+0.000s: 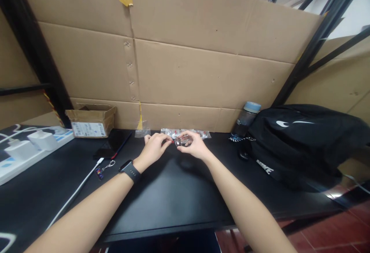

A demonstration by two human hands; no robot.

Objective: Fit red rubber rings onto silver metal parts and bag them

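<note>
Near the back of the black table, my left hand (154,147) pinches a tiny red piece (172,141) between thumb and fingertips; its kind is too small to tell. Close beside it, my right hand (196,145) grips a small clear round piece (178,142) with a shiny rim, tilted toward the left hand. The red piece appears almost at that rim; whether they touch I cannot tell. Behind my hands lie small clear plastic bags (206,134) with bits of red in them. Another clear bag (142,133) is behind my left hand.
On the left are a white power strip (62,140), an open cardboard box (91,124), a dark phone (111,145), a keychain (100,173) and a white cable (73,195). A bottle (243,124) and black backpack (300,145) stand right. A cardboard wall (202,79) closes the back.
</note>
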